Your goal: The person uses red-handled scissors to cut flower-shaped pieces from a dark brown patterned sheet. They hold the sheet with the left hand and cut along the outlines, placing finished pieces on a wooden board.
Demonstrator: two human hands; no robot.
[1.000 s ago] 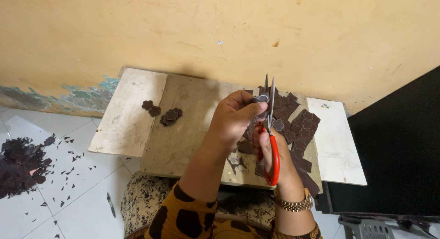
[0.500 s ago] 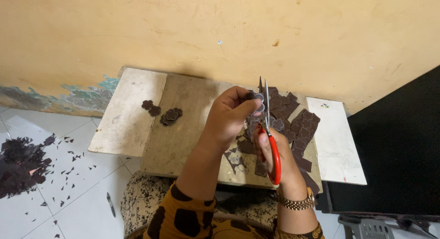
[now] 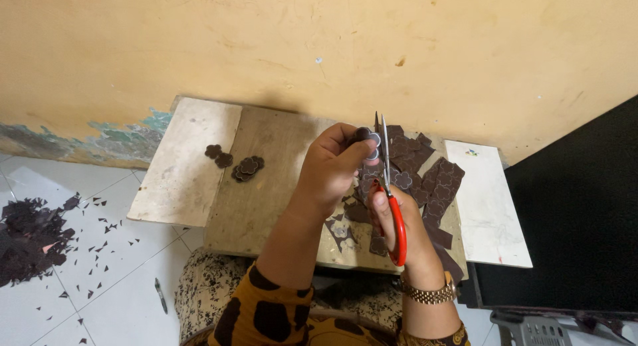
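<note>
now scissors (image 3: pixel 392 193) snip a dark flower piece (image 3: pixel 367 139).

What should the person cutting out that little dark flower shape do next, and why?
Probably turn the flower-shaped piece a little in the left hand and snip on. The red-handled scissors in the right hand stand with their blades at its edge, and finished cutouts on the wooden board show scalloped outlines.

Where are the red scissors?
In the head view, the red scissors are in the right hand, blades pointing up beside the left hand.
</note>
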